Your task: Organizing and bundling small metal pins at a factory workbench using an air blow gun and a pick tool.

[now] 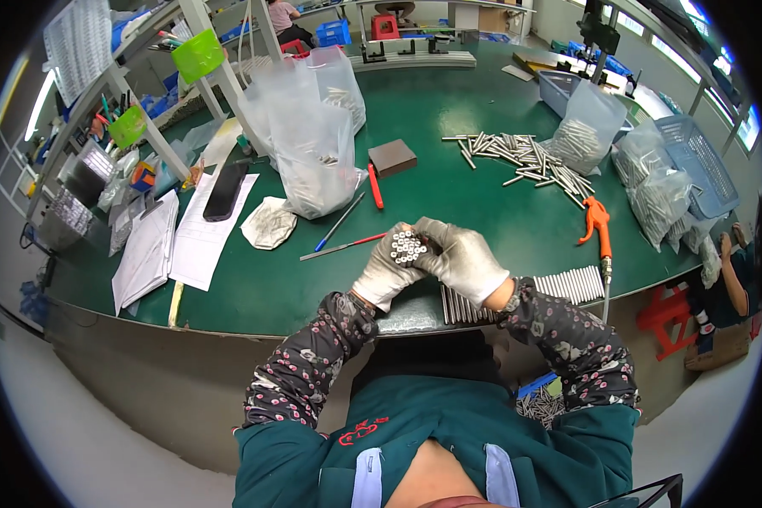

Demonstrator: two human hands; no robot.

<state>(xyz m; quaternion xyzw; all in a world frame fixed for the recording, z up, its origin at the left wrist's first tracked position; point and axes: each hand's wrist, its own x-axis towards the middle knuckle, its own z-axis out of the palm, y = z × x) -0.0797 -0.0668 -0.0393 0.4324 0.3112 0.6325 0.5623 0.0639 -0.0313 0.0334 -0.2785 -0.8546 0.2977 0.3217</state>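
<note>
My left hand (383, 276), in a whitish work glove, is closed round a bundle of short metal tubes (407, 249). Their hollow round ends face up toward me. From the other side my right hand (466, 261), gloved the same way, presses curled fingers against the bundle; its fingertips are partly hidden. Under and beside my right wrist, a neat row of metal tubes (571, 285) lies along the table's near edge. Farther off to the right is a loose heap of similar tubes (533, 159).
An orange air gun (598, 223) with a hose lies at right. Plastic bags of tubes (313, 161) stand behind my hands, others (652, 182) far right. A red-handled tool (375, 187), brown block (393, 157), crumpled cloth (269, 223), phone (225, 192) and papers (147, 250) lie leftward.
</note>
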